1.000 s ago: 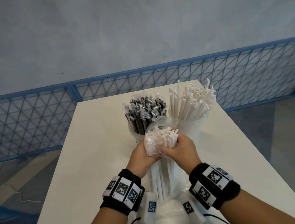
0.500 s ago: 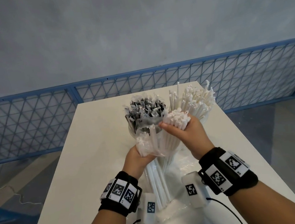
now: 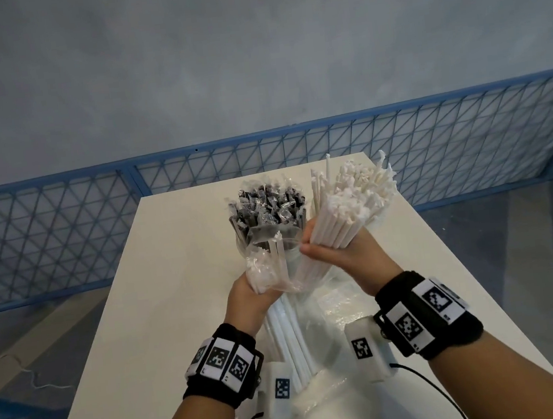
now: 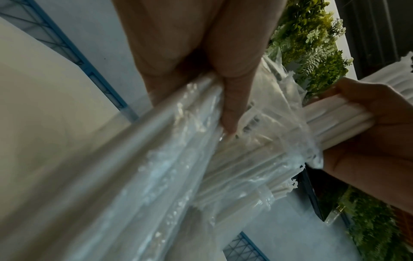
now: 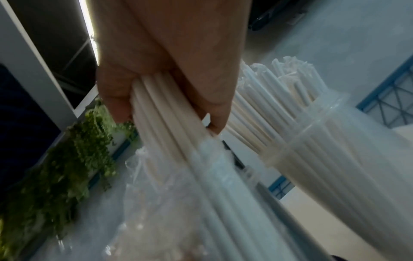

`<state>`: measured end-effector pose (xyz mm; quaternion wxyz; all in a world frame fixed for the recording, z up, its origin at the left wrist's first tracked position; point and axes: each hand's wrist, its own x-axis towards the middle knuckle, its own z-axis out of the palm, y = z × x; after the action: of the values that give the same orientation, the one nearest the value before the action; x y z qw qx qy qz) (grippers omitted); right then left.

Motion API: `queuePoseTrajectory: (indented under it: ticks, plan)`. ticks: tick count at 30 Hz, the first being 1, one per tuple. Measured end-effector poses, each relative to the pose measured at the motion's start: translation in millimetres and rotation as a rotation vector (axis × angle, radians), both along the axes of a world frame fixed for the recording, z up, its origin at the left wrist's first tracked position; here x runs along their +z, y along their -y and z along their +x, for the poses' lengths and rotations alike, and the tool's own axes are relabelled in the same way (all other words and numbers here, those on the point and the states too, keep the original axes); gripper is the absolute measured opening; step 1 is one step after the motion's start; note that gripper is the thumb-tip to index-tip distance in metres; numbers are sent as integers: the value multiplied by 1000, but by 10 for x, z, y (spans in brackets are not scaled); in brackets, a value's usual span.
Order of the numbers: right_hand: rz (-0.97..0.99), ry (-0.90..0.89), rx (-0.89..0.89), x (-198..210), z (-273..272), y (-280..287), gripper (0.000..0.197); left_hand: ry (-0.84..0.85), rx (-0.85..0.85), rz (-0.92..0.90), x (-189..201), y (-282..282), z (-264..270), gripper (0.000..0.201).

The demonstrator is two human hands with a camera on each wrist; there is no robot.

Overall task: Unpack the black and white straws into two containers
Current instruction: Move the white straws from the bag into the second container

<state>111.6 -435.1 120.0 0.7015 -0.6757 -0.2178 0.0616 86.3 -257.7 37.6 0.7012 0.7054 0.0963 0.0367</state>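
My right hand [image 3: 337, 254] grips a bunch of white straws [image 3: 335, 223], drawn partly out of a clear plastic bag [image 3: 268, 272] and slanting up to the right. In the right wrist view the same bunch of white straws [image 5: 170, 127] runs through my curled fingers. My left hand [image 3: 247, 298] clutches the bag's gathered mouth with a few white straws still inside; the bag [image 4: 170, 159] fills the left wrist view. Behind stand two clear containers: one with wrapped black straws [image 3: 266, 207], one with white straws [image 3: 362, 185].
The white table [image 3: 160, 291] is narrow, its far edge just behind the containers. A blue mesh fence [image 3: 64, 233] runs along behind it, below a grey wall. Crumpled plastic film [image 3: 334, 309] lies on the table between my wrists.
My right hand has pulled the bunch of white straws up and to the right, out of the bag and toward the white-straw container. The left hand has stayed on the bag, lower down.
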Motion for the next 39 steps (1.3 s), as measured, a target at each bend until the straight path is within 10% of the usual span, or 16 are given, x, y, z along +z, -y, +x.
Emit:
queuePoseTrajectory:
  ticks: [16, 31, 39]
  plan:
    - [822, -519, -675, 348, 576, 248, 10, -5, 76, -31, -8, -88, 14, 41]
    - [751, -188, -942, 545, 821, 610, 20, -41, 84, 23, 7, -113, 24, 23]
    - [285, 95, -821, 587, 767, 294, 33, -15, 25, 67, 81, -48, 30, 24]
